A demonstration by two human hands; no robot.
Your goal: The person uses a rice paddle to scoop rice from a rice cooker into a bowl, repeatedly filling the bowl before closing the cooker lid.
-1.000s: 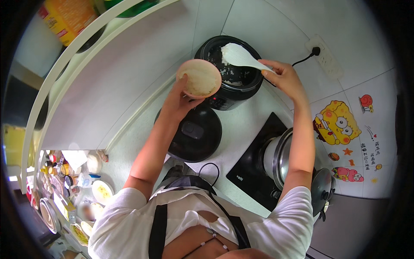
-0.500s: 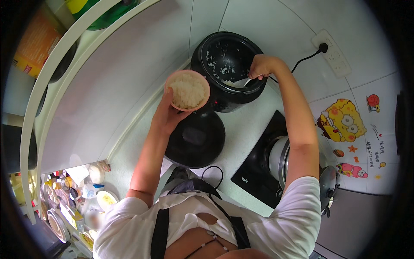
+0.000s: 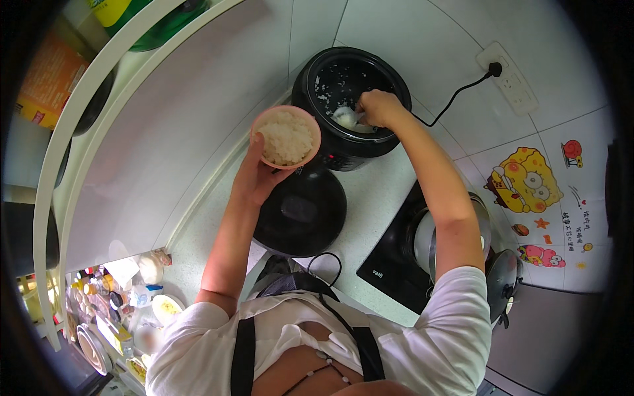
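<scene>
My left hand (image 3: 259, 173) grips a pink bowl (image 3: 319, 137) from below and the near left side, thumb on its rim. White cooked rice (image 3: 286, 137) fills the bowl. Just to its right stands a black rice cooker (image 3: 351, 160) with its top uncovered. Grains stick to the inside wall of its dark pot, and some rice lies at the near side. Inside the pot's mouth, my right hand (image 3: 381, 109) is closed round a white rice paddle (image 3: 345, 117); its handle is mostly hidden by my fingers, and rice seems to lie on its blade.
A round black lid (image 3: 300, 214) lies on the pale counter before the cooker. At the right, a metal pot (image 3: 424, 237) stands on a black cooktop (image 3: 389, 270). The cooker's cord runs to a wall socket (image 3: 508, 79). A white shelf (image 3: 49, 191) curves along the left; bottles and plates crowd the lower left.
My right hand has moved left and slightly up inside the cooker, lifting the rice paddle's blade into view with rice. My left hand and the bowl have hardly moved.
</scene>
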